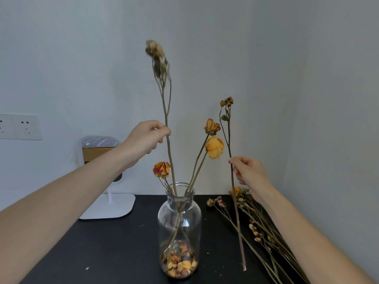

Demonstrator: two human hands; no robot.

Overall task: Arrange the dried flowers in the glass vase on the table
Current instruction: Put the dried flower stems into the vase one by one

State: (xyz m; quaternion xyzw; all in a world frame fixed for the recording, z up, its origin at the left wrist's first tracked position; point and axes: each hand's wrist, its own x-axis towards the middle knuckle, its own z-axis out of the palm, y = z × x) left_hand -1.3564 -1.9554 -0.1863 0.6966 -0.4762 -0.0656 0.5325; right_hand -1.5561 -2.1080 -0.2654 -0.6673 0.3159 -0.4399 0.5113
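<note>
The vase point(179, 222) is clear, shiny glass. The table point(106, 247) is dark and matt. The flowers point(214, 147) look dry and papery on rough, woody stems point(238, 222).

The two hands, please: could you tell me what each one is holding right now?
Left hand: pinches the tall pale-headed stem standing in the glass vase.
Right hand: pinches a thin budded stem beside the vase.

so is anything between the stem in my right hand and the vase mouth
Nothing solid blocks the mouth of the vase, but two orange roses lean right out of it, their heads between the neck and the stem pinched by your right hand. The neck already holds several stems.
</note>
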